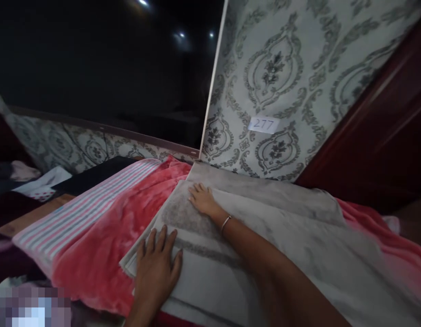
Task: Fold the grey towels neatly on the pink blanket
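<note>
A grey plush blanket (213, 277), partly folded with darker patches, lies spread in front of me. My left hand (157, 263) rests flat near its left edge, fingers apart. Farther back, my right hand (201, 199) lies on the same blanket with its fingers spread; a thin bangle circles that wrist. Under the grey blanket and out to its left is a pink-red plush blanket (104, 245), which also shows at the far right. Neither hand grips anything.
Left of the blankets lies a striped cloth (91, 204) in white, pink and grey. A large dark television screen (104, 68) stands behind. A paper marked 277 (264, 125) is on the patterned wall (272, 68). Dark red furniture (374, 118) rises at right.
</note>
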### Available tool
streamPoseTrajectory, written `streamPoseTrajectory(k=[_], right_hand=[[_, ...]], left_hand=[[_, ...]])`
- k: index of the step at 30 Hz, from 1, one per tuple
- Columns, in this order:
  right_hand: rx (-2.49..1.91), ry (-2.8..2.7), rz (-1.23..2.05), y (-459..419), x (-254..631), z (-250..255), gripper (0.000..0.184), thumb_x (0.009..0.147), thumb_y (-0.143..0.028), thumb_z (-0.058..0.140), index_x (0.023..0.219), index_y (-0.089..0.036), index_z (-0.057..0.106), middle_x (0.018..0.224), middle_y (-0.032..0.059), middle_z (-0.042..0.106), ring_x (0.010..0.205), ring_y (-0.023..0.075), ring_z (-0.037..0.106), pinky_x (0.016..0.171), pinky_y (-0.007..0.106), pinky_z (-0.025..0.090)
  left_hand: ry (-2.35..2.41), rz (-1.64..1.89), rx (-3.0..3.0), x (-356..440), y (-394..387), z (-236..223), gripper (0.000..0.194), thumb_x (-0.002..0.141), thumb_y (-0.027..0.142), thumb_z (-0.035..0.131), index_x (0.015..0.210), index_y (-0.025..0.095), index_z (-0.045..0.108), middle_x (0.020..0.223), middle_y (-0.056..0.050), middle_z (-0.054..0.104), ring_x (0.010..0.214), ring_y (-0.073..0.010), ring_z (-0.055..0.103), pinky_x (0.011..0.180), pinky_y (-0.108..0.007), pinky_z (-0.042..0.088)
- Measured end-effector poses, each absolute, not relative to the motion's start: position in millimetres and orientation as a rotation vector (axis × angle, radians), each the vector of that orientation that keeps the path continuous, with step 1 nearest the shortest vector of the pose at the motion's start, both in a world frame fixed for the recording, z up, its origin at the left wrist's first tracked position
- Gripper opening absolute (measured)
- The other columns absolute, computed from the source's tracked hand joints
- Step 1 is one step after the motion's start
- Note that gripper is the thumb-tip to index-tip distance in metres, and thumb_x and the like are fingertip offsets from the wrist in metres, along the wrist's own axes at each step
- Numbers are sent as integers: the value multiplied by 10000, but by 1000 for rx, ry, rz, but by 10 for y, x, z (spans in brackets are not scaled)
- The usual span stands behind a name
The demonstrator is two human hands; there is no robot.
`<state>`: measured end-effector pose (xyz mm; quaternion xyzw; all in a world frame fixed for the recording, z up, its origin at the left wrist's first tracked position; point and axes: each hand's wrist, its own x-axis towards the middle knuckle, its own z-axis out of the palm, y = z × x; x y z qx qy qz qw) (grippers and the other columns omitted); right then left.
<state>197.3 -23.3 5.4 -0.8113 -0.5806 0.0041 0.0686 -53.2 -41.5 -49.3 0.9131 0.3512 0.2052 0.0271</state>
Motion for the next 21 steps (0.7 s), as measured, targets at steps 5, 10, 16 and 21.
streamPoseTrajectory(k=[5, 10, 16, 21], right_hand=[[-2262, -1884, -66, -1060, 2083, -33, 519, 1027, -446, 466, 1520, -286, 451, 1630, 79, 333, 1482, 256, 298, 1189, 453, 280], [-2673, -1503, 52, -1722, 2588, 85, 514, 1051, -400, 403, 1538, -238, 426, 1634, 116, 313, 1505, 301, 263, 1196, 557, 234], [-2652, -1354, 47, -2391, 2563, 207, 543, 1045, -386, 421, 1566, -242, 369, 1670, 123, 207, 1527, 301, 207, 1196, 560, 234], [-2570, -1338, -35, -3417, 2383, 66, 502, 1032, -375, 458, 1514, -238, 457, 1641, 133, 290, 1509, 279, 259, 1189, 514, 272]], left_hand=[[1106, 568, 2864, -515, -444, -364, 521, 939, 379, 453, 1407, 208, 607, 1516, -129, 523, 1436, -402, 395, 1151, -609, 297], [1133, 479, 2920, -472, -471, -253, 529, 969, 382, 409, 1432, 190, 578, 1537, -133, 497, 1445, -393, 385, 1159, -584, 297], [1109, 386, 2940, -511, -369, -208, 582, 986, 428, 325, 1457, 167, 545, 1549, -138, 481, 1447, -398, 386, 1159, -577, 315], [933, 633, 2936, -234, -342, -176, 586, 992, 464, 291, 1382, 141, 587, 1520, -201, 487, 1442, -438, 379, 1121, -675, 327]])
